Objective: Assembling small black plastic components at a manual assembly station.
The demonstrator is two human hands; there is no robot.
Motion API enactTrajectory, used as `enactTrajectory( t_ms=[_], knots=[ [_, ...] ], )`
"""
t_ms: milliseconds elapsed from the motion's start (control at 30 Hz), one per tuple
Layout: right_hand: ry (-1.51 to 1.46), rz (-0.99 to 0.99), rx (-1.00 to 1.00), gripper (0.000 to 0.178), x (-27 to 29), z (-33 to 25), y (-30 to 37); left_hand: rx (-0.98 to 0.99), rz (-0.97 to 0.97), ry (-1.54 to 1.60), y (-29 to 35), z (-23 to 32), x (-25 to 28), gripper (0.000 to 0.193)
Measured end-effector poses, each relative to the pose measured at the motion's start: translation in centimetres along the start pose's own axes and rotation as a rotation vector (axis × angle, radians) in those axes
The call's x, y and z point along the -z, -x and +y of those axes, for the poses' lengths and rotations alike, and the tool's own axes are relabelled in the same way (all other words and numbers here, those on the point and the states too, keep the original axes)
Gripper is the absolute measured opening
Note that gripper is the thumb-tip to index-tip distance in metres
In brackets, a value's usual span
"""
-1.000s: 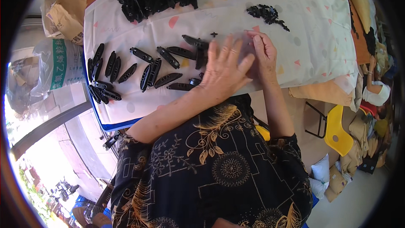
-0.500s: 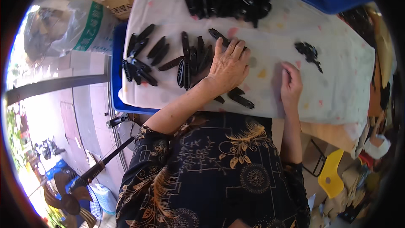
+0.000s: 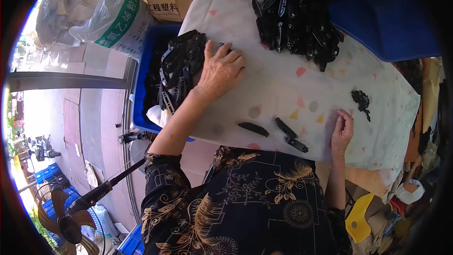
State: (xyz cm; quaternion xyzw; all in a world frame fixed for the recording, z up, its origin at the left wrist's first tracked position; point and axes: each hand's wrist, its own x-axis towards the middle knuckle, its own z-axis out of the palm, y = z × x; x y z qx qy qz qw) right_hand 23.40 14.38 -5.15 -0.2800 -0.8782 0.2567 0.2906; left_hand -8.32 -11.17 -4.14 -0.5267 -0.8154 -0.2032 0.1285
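In the head view, the left hand (image 3: pixel 221 70) lies flat, fingers spread, against a heap of black plastic strips (image 3: pixel 181 68) at the bench's left edge, over a blue bin (image 3: pixel 141 71). The heap sits just left of the fingers, its slim, rigid strips lying mostly lengthwise away from the person. The right hand (image 3: pixel 343 132) rests on the patterned cloth (image 3: pixel 283 80), fingers loosely curled and holding nothing, with three loose strips (image 3: pixel 283 133) just to its left.

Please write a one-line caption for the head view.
Left hand pushes black plastic clips toward blue bin; right hand rests on cloth.

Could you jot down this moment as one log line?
left hand: flat on black clips at blue bin | right hand: resting on cloth | three clips loose
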Motion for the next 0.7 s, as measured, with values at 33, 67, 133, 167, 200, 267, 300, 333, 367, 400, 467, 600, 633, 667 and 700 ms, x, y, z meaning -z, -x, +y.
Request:
enactTrajectory(
  t_ms=[33, 67, 133, 167, 200, 267, 300, 333, 367, 400, 467, 600, 633, 667, 700],
  knots=[
    [0.005, 0.002, 0.004, 0.015, 0.4, 0.3, 0.2, -0.003, -0.001, -0.024, 0.2, -0.8, 0.3, 0.013],
    [-0.019, -0.015, -0.047, 0.015, 0.5, 0.7, 0.5, -0.005, -0.004, -0.055, 0.4, -1.8, 0.8, 0.013],
    [-0.041, -0.036, -0.099, 0.014, 0.7, 0.7, 0.6, 0.007, -0.017, -0.125, 0.8, -4.2, 2.1, 0.015],
    [-0.032, -0.033, -0.075, 0.014, 0.7, 0.3, 0.4, 0.006, -0.015, -0.158, 1.0, -5.8, 2.6, 0.016],
    [-0.022, -0.026, -0.059, 0.014, 0.7, 0.2, 0.4, -0.004, -0.016, -0.189, 1.0, -7.4, 3.0, 0.016],
    [-0.015, -0.020, -0.052, 0.014, 0.4, 0.6, 0.2, 0.058, -0.003, -0.240, 1.2, -10.4, 4.0, 0.016],
    [-0.006, -0.013, -0.044, 0.014, 0.3, 0.7, 0.1, 0.097, 0.032, -0.329, 1.5, -12.2, 4.3, 0.016],
    [0.011, -0.017, -0.064, 0.014, 0.3, 0.6, -0.1, 0.132, 0.063, -0.408, 1.9, -13.1, 4.2, 0.016],
    [0.012, -0.010, -0.008, 0.014, 0.1, 0.5, -0.3, 0.153, 0.115, -0.379, 1.7, -12.6, 4.6, 0.017],
    [0.013, -0.007, 0.051, 0.014, 0.0, 0.3, -0.5, 0.180, 0.165, -0.350, 1.2, -11.4, 5.3, 0.018],
    [0.006, -0.020, -0.020, 0.014, 0.1, -0.3, -0.5, 0.234, 0.158, -0.067, 0.6, -6.9, 5.6, 0.025],
    [0.000, -0.001, 0.007, 0.014, -0.2, -0.2, -0.9, -0.173, -0.189, 0.192, 1.7, 9.8, 4.0, 0.042],
    [-0.002, -0.003, 0.004, 0.014, -0.1, -0.3, -0.8, -0.242, -0.222, 0.301, 2.3, 13.1, 3.3, 0.045],
    [-0.017, -0.015, -0.007, 0.014, -0.2, -0.3, -0.8, -0.307, -0.255, 0.409, 2.9, 15.9, 2.7, 0.048],
    [-0.029, -0.022, -0.022, 0.014, 0.0, -0.5, -0.6, -0.310, -0.261, 0.409, 3.0, 16.2, 2.8, 0.048]
  ],
)
